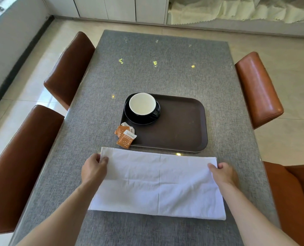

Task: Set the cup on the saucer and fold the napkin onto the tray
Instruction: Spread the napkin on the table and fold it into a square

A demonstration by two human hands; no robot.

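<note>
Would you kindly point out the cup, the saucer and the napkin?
cup [142,104]: head view, pale inside.
saucer [130,116]: head view, near-left rim.
napkin [158,183]: head view, middle of cloth.

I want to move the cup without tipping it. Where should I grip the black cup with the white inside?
Probably by the handle of the black cup with the white inside: it juts toward the near right over the black saucer. Come in from the bare right part of the brown tray, since nothing stands there.

White napkin [158,183], dark brown tray [183,125], black saucer [138,119], black cup [142,104] with cream interior, orange-and-white packets [125,135], grey woven-textured bench [165,71], brown leather chairs [69,68].
</note>
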